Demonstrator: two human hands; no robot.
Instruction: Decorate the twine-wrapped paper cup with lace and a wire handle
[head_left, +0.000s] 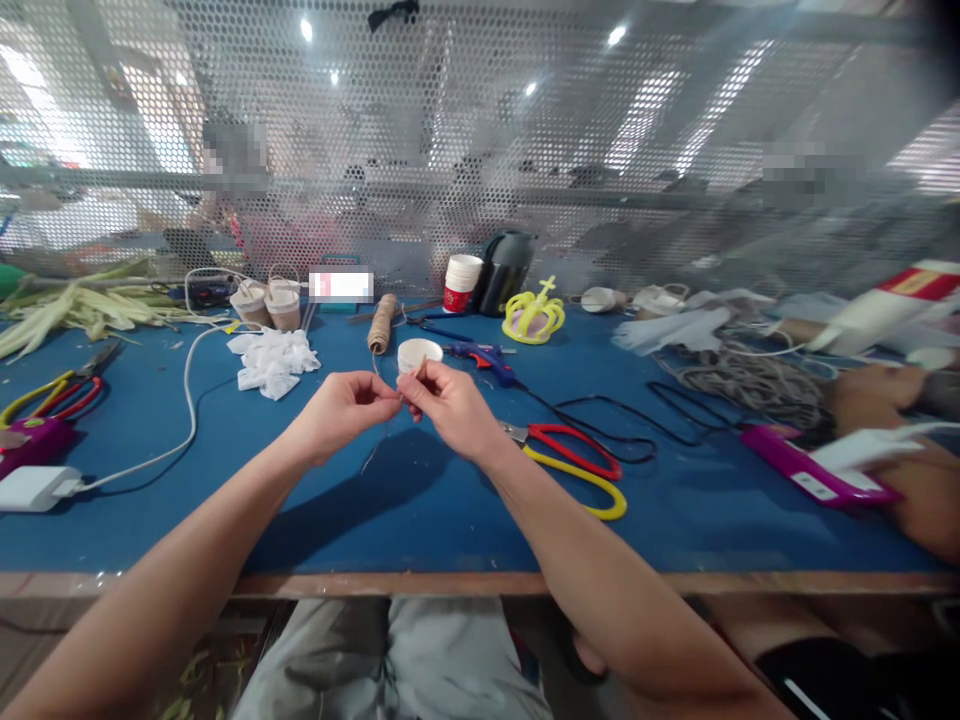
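My left hand and my right hand meet above the blue table, fingertips pinched close together. Between them runs a thin string, whose loose end hangs down below. A white paper cup shows just behind my right fingers; whether they touch it I cannot tell. Behind my left hand lies a spool of brown twine, and string leads from it toward my fingers. A blue glue gun rests beyond my right hand. Scissors with red and yellow handles lie beside my right forearm.
White crumpled cloth and brown-wrapped cups are at the left. Toward the back stand stacked cups, a dark thermos and a yellow crown-shaped piece. Cables and a purple power strip lie right, near another person's arm.
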